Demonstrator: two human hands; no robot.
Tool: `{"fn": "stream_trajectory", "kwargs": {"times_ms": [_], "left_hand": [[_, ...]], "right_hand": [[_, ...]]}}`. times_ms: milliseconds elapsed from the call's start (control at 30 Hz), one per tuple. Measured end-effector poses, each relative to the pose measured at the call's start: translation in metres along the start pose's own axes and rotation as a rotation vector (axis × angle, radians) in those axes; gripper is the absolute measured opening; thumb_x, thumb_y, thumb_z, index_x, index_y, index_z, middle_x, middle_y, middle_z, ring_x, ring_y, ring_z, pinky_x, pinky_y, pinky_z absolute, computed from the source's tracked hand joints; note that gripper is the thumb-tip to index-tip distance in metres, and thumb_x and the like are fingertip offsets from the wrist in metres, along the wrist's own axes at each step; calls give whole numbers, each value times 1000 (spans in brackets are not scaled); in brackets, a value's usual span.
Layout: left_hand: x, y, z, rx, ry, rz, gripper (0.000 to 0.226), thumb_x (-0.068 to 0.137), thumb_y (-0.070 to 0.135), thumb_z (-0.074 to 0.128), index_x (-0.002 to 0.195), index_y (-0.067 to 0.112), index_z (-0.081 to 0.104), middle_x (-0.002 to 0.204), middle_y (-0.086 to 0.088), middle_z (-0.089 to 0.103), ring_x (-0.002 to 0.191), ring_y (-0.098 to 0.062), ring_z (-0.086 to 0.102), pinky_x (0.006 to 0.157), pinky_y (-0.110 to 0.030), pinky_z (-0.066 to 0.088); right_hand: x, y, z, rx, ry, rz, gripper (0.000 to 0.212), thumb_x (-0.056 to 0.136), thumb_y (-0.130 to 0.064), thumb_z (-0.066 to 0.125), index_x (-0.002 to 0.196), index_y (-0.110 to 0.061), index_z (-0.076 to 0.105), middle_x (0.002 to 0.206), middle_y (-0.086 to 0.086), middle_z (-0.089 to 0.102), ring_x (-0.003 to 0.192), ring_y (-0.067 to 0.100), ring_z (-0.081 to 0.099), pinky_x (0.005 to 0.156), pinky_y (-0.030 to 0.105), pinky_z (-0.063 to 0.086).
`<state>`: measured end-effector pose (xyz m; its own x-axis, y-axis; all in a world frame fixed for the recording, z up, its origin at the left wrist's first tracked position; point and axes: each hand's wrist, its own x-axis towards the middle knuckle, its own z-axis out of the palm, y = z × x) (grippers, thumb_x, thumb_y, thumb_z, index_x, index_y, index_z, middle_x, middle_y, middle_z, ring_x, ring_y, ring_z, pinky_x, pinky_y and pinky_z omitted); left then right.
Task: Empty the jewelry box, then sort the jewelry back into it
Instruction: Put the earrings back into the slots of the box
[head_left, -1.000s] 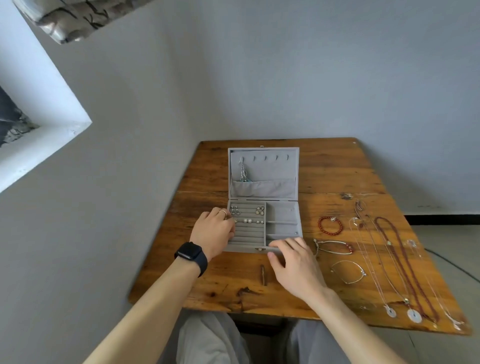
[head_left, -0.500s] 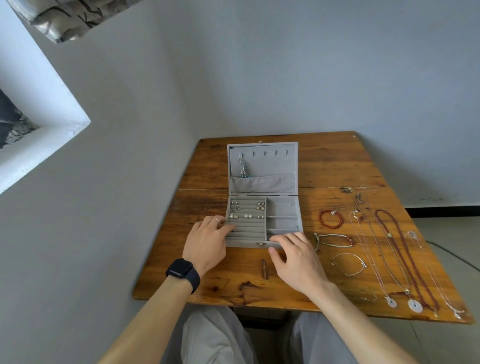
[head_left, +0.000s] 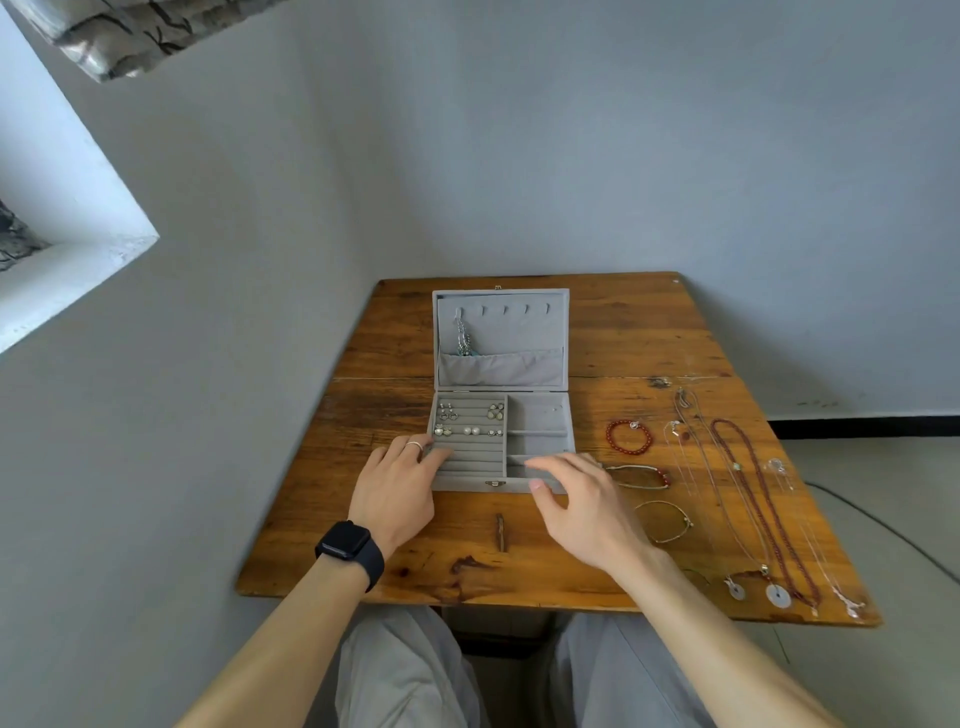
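Observation:
An open grey jewelry box (head_left: 540, 415) stands on the wooden table (head_left: 613, 343), its lid upright. A silver chain (head_left: 462, 338) hangs from a hook in the lid. Several earrings (head_left: 470, 422) sit in the ring rows on the left side. My left hand (head_left: 397, 486) rests its fingers on the box's front left corner. My right hand (head_left: 576, 499) hovers with spread fingers over the front right corner; whether it touches the box I cannot tell. Right of the box lie a red bead bracelet (head_left: 628, 437), two thin bracelets (head_left: 665, 522) and several long necklaces (head_left: 753, 509).
The table stands against a grey wall, its near edge above my knees. A dark knot (head_left: 500, 531) marks the wood in front of the box. Pendants (head_left: 777, 596) lie near the front right corner. A cable (head_left: 883, 525) runs on the floor at the right.
The box has slid a little toward me. My left hand drew back from the left wall to the front corner. My right hand lifted slightly and spread its fingers.

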<state>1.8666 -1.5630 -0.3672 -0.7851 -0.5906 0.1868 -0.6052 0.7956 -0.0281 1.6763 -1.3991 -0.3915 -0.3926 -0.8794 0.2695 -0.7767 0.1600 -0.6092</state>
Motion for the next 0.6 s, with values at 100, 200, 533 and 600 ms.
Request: {"fn": "stream_trajectory", "kwargs": {"times_ms": [100, 200, 533, 600], "left_hand": [[-5, 18, -7, -91, 61, -12, 49, 87, 6, 58, 133, 23, 61, 137, -5, 58, 129, -25, 50, 101, -42, 45], [-11, 45, -8, -200, 107, -2, 45, 89, 9, 58, 131, 24, 62, 134, -2, 59, 123, -24, 53, 98, -39, 47], [-49, 128, 27, -469, 33, -4, 32, 97, 41, 52, 128, 37, 59, 134, 12, 53, 124, -11, 45, 104, -28, 38], [-53, 137, 33, -474, 6, 1, 33, 96, 46, 52, 127, 38, 60, 135, 13, 52, 126, -11, 42, 105, -29, 35]], "right_hand": [[-14, 11, -29, 3, 128, 23, 25, 97, -23, 60, 120, -20, 68, 116, -9, 67, 109, 4, 55, 90, 13, 37], [-35, 26, -51, -39, 216, 63, 23, 93, -15, 65, 114, -19, 72, 112, -8, 70, 105, 8, 58, 90, 21, 42], [-104, 36, -37, -216, 126, 171, 18, 84, -30, 76, 101, -32, 75, 102, -18, 65, 99, 7, 50, 77, 21, 41], [-109, 33, -28, -244, 141, 167, 18, 79, -32, 80, 96, -32, 76, 98, -18, 65, 96, 8, 49, 75, 23, 42]]}}
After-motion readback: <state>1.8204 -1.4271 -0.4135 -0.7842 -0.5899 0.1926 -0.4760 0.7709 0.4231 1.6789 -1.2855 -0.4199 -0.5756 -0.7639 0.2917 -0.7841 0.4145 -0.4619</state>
